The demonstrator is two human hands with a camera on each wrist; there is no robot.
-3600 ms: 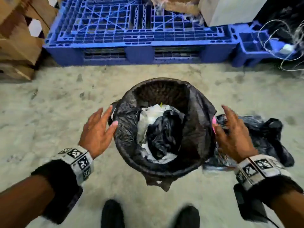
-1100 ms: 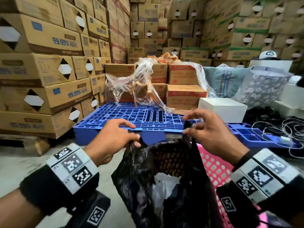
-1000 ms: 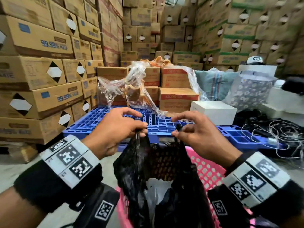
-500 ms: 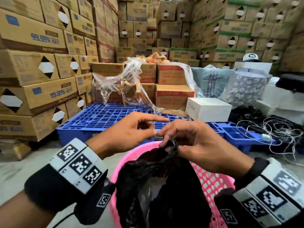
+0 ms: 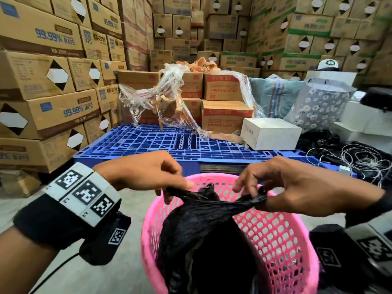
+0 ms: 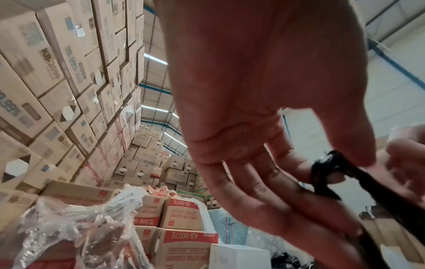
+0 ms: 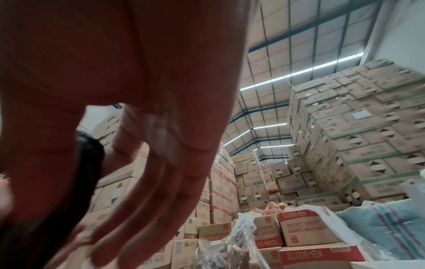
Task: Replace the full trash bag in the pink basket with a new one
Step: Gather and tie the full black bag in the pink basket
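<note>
The full black trash bag (image 5: pixel 203 236) stands in the pink basket (image 5: pixel 282 240) low in the head view, its top gathered and crossed into two twisted ends. My left hand (image 5: pixel 167 187) pinches the left end of the bag between thumb and forefinger. My right hand (image 5: pixel 254 194) pinches the right end (image 5: pixel 257 199), pulled out sideways. In the left wrist view the black end (image 6: pixel 322 171) is wrapped over my fingers under the thumb. In the right wrist view the black strip (image 7: pixel 89 163) runs between thumb and fingers. The bag's contents are hidden.
A blue pallet (image 5: pixel 161 143) lies just beyond the basket, with red-and-brown boxes (image 5: pixel 224 115), loose plastic wrap (image 5: pixel 161 96) and a white box (image 5: pixel 271 133) on it. Cardboard cartons (image 5: pixel 48 81) are stacked high at left and back. Tangled white cable (image 5: pixel 358 160) and a black bag (image 5: pixel 318 141) lie at right.
Both hands drew the bag's rim up off the basket, brought the two ends together and crossed them. They now pull the twisted ends apart sideways, lower over the basket.
</note>
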